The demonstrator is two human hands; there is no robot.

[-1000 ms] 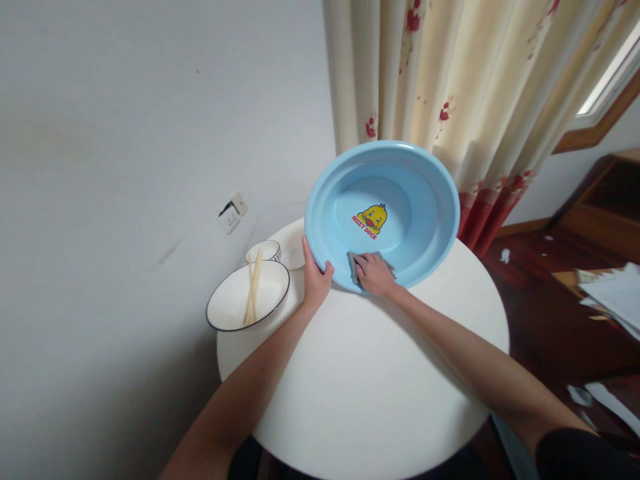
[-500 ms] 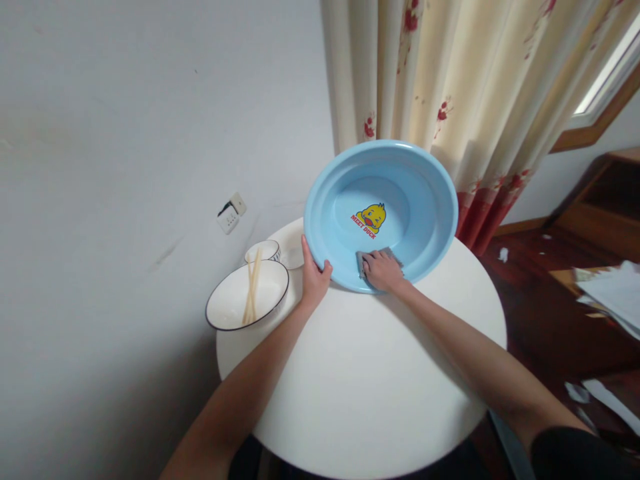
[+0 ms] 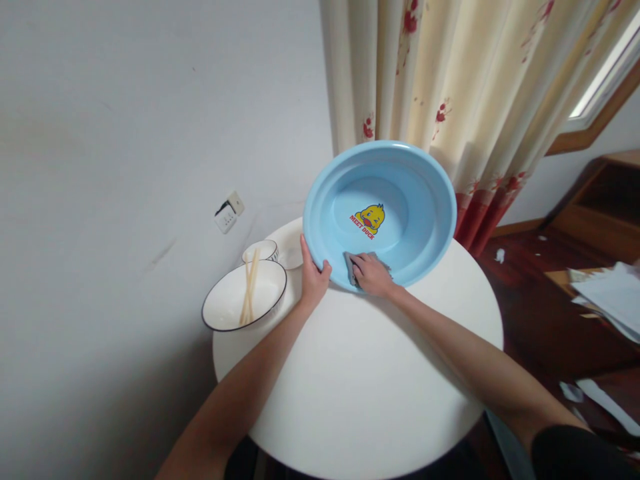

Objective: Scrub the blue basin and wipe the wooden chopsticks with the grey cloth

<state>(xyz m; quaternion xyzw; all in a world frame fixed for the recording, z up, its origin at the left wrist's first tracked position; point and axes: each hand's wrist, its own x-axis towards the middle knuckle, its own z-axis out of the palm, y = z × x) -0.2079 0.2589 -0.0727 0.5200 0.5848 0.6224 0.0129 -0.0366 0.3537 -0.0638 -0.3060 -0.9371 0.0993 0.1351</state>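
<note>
A light blue plastic basin (image 3: 420,193) with a yellow duck print stands tilted toward me at the far side of a round white table (image 3: 360,380). My left hand (image 3: 313,277) is closed round the basin's near left rim. My right hand (image 3: 371,275) presses a grey cloth (image 3: 356,261) against the inner wall near the front rim, its fingers curled over the cloth.
Left of the basin sit a white bowl (image 3: 227,308) with a pair of chopsticks (image 3: 249,288) across it, a small cup (image 3: 262,251) and a white plate (image 3: 288,243). A flowered curtain (image 3: 450,80) hangs behind. Papers (image 3: 610,293) lie on the wooden floor to the right.
My right hand slid the cloth right along the basin's inner wall, then back left toward the front rim. The left hand kept its grip on the rim.
</note>
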